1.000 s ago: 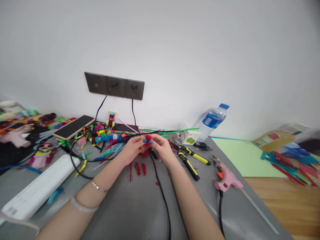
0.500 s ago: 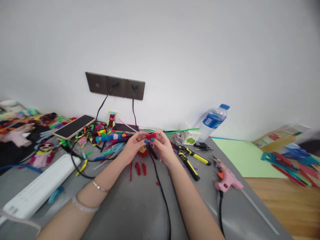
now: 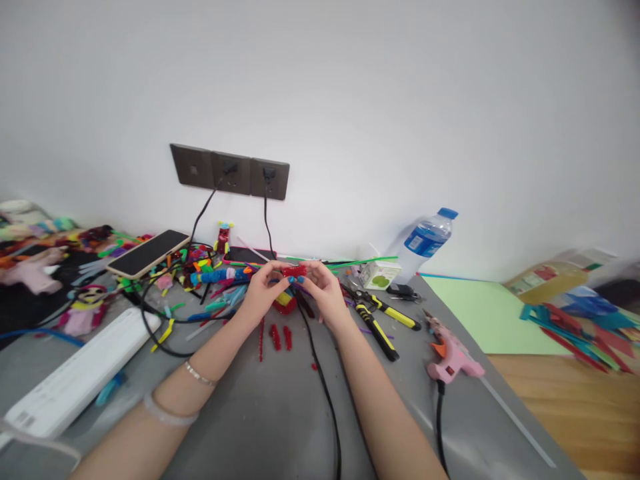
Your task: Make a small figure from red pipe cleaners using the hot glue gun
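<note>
Both of my hands meet above the middle of the grey table. My left hand and my right hand pinch a small red fuzzy pipe-cleaner piece between their fingertips, fingers closed on it from each side. Just below them lies a red and yellow piece. Three short red pipe-cleaner bits lie on the table under my wrists. A black cable runs between my forearms.
Yellow-handled pliers and a pink glue gun lie to the right. A water bottle and small box stand behind. Left: a phone, coloured pipe-cleaner scraps, a white power strip. Wall sockets above.
My hands have lifted slightly and turned the red piece, which now lies flatter and wider between the fingertips. Nothing else on the table has moved.
</note>
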Demonstrator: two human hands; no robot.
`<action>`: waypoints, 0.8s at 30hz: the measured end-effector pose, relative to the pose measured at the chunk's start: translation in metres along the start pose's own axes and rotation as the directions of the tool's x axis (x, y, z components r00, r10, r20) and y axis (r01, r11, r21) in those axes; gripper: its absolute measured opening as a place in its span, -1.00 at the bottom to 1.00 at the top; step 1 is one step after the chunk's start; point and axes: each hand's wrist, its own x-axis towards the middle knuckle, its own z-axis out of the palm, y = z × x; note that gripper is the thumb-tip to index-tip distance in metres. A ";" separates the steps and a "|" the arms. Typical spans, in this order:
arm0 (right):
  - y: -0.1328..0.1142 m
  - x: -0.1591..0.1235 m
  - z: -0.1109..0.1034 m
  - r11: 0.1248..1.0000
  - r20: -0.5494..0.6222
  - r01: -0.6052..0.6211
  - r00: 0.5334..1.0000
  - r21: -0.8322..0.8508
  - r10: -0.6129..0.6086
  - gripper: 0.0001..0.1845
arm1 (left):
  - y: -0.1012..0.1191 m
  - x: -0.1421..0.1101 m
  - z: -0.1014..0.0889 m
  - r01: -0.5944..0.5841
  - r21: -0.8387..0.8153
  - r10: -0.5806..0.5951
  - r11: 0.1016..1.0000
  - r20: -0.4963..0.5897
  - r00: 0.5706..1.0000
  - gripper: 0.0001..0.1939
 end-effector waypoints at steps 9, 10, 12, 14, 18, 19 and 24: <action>0.005 0.002 -0.003 0.999 -0.030 0.011 0.999 -0.049 -0.012 -0.72 | 0.004 -0.003 0.001 0.056 -0.032 -0.055 0.998 0.041 0.998 -0.78; 0.005 0.002 -0.004 0.998 -0.034 0.011 0.999 -0.060 -0.013 -0.73 | 0.004 -0.003 0.001 0.062 -0.035 -0.060 0.997 0.043 0.997 -0.77; 0.004 0.002 -0.004 0.996 -0.039 0.012 0.999 -0.088 -0.015 -0.74 | 0.004 -0.003 0.001 0.065 -0.040 -0.063 0.997 0.040 0.997 -0.76; 0.002 0.002 -0.004 0.993 -0.042 0.027 0.999 -0.113 -0.032 -0.76 | 0.004 -0.003 0.000 0.059 -0.046 -0.058 0.997 0.033 0.998 -0.77; 0.002 0.001 -0.004 0.989 -0.043 0.058 0.997 -0.134 -0.065 -0.78 | 0.002 -0.002 0.000 0.054 -0.064 -0.053 0.996 0.025 0.998 -0.76; 0.003 0.001 -0.004 0.988 -0.045 0.061 0.997 -0.140 -0.068 -0.76 | 0.002 -0.002 0.000 0.054 -0.068 -0.053 0.996 0.024 0.998 -0.76; 0.005 0.001 -0.003 0.978 -0.054 0.098 0.992 -0.183 -0.110 -0.75 | 0.001 -0.002 0.000 0.047 -0.058 -0.046 0.997 0.014 0.999 -0.75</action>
